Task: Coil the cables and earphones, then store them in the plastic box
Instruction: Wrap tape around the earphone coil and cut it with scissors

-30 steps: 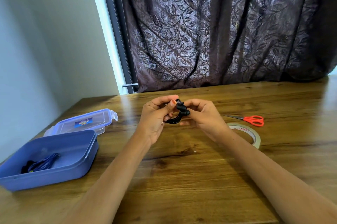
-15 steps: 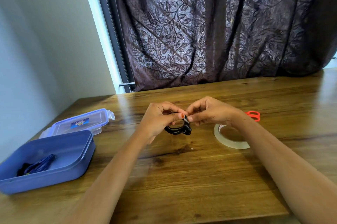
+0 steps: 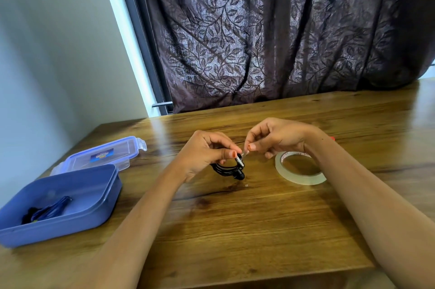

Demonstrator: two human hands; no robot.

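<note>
Now black earphone coil (image 3: pixel 225 167) lowered toward table (image 3: pixel 235 230), left hand (image 3: pixel 204 154) gripping it; right hand (image 3: pixel 275 138) pinching clear tape strip (image 3: pixel 245 152) onto bundle. Binding underway; blue plastic box (image 3: pixel 14 234) next.

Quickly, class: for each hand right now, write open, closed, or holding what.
Left hand: closed, holding the coiled black earphones.
Right hand: closed, pinching a small clear strip, probably tape, at the coil.
</note>
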